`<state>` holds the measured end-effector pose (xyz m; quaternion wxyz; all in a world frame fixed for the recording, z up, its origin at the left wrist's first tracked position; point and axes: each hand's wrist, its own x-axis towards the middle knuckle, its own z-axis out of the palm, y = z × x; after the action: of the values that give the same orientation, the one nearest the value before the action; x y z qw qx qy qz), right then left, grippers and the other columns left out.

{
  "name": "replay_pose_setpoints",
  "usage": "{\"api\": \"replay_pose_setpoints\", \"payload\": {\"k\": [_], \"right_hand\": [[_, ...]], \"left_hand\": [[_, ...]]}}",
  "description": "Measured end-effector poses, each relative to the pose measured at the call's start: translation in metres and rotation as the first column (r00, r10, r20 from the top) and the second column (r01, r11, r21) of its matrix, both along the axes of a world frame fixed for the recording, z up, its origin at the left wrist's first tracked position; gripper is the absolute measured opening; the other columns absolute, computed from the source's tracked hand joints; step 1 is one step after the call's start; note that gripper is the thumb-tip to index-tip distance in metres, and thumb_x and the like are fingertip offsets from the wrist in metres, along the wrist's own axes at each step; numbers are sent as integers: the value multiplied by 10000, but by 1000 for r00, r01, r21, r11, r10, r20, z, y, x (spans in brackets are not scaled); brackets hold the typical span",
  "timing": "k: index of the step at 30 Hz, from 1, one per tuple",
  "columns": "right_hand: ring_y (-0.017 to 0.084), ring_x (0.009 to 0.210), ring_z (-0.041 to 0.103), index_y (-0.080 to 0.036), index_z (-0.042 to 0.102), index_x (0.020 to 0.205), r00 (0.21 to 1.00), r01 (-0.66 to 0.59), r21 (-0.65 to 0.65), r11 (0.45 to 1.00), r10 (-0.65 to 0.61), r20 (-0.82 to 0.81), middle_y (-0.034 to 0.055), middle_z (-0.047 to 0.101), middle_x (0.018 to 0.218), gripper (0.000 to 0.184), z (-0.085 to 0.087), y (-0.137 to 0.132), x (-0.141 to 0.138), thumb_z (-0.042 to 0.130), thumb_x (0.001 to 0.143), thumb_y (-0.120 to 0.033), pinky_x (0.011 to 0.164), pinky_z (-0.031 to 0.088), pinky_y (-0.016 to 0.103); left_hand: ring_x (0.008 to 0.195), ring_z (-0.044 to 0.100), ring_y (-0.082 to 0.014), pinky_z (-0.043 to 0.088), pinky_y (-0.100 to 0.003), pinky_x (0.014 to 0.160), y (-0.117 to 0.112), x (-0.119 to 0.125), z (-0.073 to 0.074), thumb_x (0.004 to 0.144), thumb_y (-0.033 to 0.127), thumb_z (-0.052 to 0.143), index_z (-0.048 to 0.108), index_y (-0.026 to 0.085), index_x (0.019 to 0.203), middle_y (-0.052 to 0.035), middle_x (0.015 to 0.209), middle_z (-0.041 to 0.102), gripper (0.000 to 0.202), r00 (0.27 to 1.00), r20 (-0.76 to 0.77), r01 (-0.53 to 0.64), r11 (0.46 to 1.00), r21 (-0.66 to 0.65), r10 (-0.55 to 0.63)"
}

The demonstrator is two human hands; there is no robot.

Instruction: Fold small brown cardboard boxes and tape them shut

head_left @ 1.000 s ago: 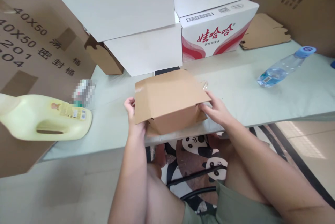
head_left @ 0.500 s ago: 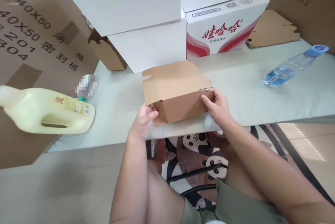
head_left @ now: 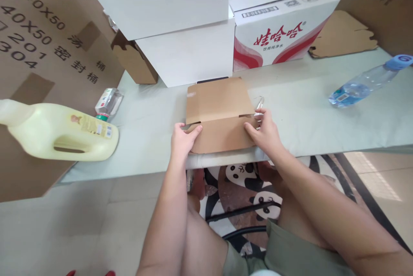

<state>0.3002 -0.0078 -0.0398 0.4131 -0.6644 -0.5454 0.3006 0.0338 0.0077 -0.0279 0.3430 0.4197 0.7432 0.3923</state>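
Pressing the brown box: left hand flat and open on its front, right hand pinching its right corner. Probably light, bendy card; best held by its corners.

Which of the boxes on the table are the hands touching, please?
The small brown box at the near edge; the white boxes and red-printed carton stand behind it.

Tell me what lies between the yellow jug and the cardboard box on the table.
In the head view, mostly bare table; a small clear bottle lies beside the yellow jug, and the left hand touches the cardboard box.
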Motion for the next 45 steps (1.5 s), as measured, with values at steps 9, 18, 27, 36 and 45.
{"api": "replay_pose_setpoints", "payload": {"k": [9, 18, 27, 36, 45], "right_hand": [[378, 1164, 603, -171, 575, 1305, 922, -191, -33, 981, 191, 336, 160, 677, 1250, 508, 4, 0, 1, 557, 823, -332, 990, 484, 574], [394, 1153, 618, -180, 577, 1274, 937, -187, 39, 982, 166, 308, 169, 675, 1260, 496, -2, 2, 1, 590, 801, -326, 990, 476, 611], [240, 940, 626, -236, 493, 1252, 998, -54, 397, 916, 44, 36, 113, 617, 1173, 430, 4, -11, -1, 587, 834, -274, 690, 560, 382], [187, 893, 583, -263, 416, 1281, 995, 8, 381, 925, 31, -97, 87, 564, 1180, 494, -1, -10, -3, 558, 812, -198, 619, 511, 305], [178, 839, 575, -270, 399, 1291, 993, 15, 275, 961, 17, -114, 69, 575, 1110, 521, 1, -7, -2, 567, 802, -203, 618, 485, 316]], "left_hand": [[946, 711, -265, 531, -387, 864, 3, -8, -6, 711, 412, 822, 585, 195, 1136, -124, 1028, 733, 534, 985, -127, 117, 993, -32, -120], [867, 686, -225, 545, -344, 767, 6, -8, -10, 649, 373, 849, 599, 179, 966, -76, 906, 680, 448, 998, -29, 50, 997, 61, -48], [847, 681, -163, 533, -283, 800, 1, 5, 5, 679, 227, 787, 394, 269, 1356, -34, 971, 698, 783, 908, 279, 166, 880, 446, -313], [805, 657, -139, 502, -246, 735, 2, 6, 4, 667, 68, 657, 442, 274, 1253, -14, 929, 658, 657, 913, 268, 112, 821, 560, -308], [737, 629, -130, 490, -240, 694, 0, 8, 8, 682, 103, 676, 508, 261, 1175, 6, 842, 640, 544, 907, 282, 120, 834, 538, -313]]}}
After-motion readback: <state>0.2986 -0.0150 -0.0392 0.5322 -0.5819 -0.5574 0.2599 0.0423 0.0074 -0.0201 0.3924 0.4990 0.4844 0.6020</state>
